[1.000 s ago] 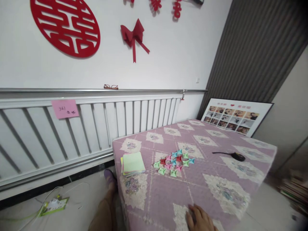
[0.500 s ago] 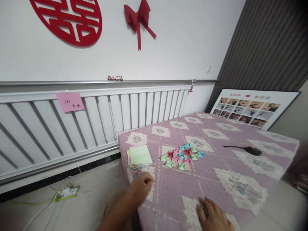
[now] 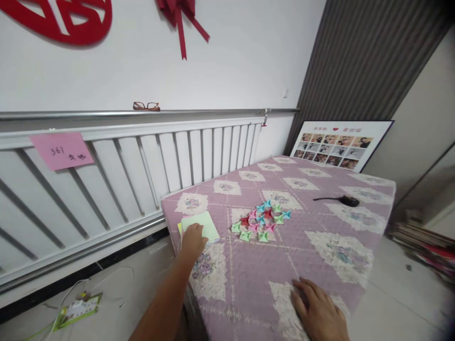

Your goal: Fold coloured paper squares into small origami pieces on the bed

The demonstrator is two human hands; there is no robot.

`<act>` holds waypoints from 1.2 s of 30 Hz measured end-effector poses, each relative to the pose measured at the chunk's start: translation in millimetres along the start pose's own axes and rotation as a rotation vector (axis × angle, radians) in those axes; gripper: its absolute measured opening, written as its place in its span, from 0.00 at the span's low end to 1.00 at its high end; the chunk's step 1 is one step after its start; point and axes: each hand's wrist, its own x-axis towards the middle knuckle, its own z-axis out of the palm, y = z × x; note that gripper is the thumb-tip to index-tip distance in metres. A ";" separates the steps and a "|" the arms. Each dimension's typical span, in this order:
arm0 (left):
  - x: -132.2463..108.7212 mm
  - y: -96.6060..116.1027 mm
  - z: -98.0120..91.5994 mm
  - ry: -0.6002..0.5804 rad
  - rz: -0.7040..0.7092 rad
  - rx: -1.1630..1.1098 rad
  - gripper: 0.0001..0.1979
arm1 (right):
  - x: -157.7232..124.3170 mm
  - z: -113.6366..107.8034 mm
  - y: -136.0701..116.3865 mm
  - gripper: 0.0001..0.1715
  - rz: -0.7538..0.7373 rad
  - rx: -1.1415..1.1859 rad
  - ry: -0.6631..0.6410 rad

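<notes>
My left hand [image 3: 194,240] reaches out and rests on the near corner of a stack of pale green and yellow paper squares [image 3: 203,224] at the left edge of a table under a pink patterned cloth [image 3: 320,222]. Its fingers curl onto the stack. Right of the stack lies a cluster of several small folded paper stars [image 3: 260,220] in red, pink, blue and green. My right hand [image 3: 318,310] lies flat on the cloth at the near edge, fingers stretched out, holding nothing.
A black corded object [image 3: 348,201] lies at the table's far right. A white slatted radiator cover [image 3: 142,161] with a pink note [image 3: 61,150] runs along the wall; glasses [image 3: 146,106] sit on its rail. A photo board [image 3: 337,144] leans behind the table. Wires and a green item [image 3: 76,308] lie on the floor.
My left hand rose from beside the table, moved forward and landed on the paper stack. My right hand stayed flat on the cloth. The view shifted down and left.
</notes>
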 end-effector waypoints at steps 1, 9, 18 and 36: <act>2.0 -1.6 1.6 -0.006 -0.008 0.009 0.23 | 0.5 0.3 0.1 0.27 0.000 0.002 0.004; 2.7 -11.1 10.1 -0.048 -0.006 0.022 0.21 | 2.3 4.7 3.0 0.25 0.010 -0.009 0.019; 5.9 -22.4 18.3 -0.032 0.001 -0.040 0.17 | 2.2 5.9 5.2 0.26 -0.006 -0.037 0.025; 11.9 -33.8 12.0 0.023 0.053 -0.093 0.12 | 5.1 6.9 11.3 0.22 -0.074 -0.036 0.077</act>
